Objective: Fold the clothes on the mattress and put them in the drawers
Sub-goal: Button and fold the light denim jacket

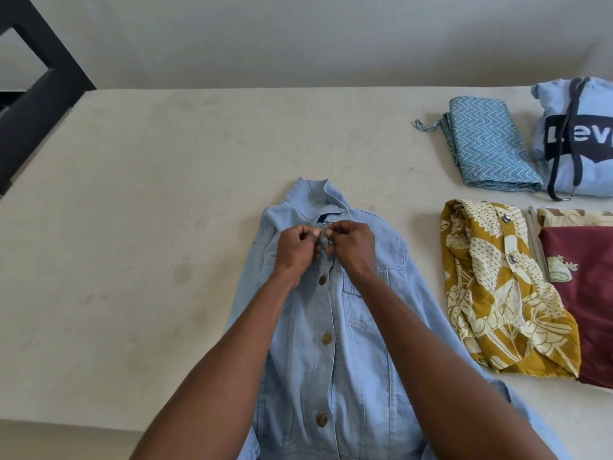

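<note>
"Levi" lettering (578, 134) on blue hoodie (564, 104)

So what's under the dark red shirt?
A beige patterned cloth peeks out beyond the dark red shirt at its far edge. How far it runs underneath is covered.

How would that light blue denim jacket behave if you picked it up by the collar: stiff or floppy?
Probably floppy overall: the denim jacket lies flat on the mattress, creased around its sleeves. Its collar stands up unaided, so the cloth likely has some body. The metal buttons and thick seams suggest it is heavier than the thin folded clothes nearby.
</note>
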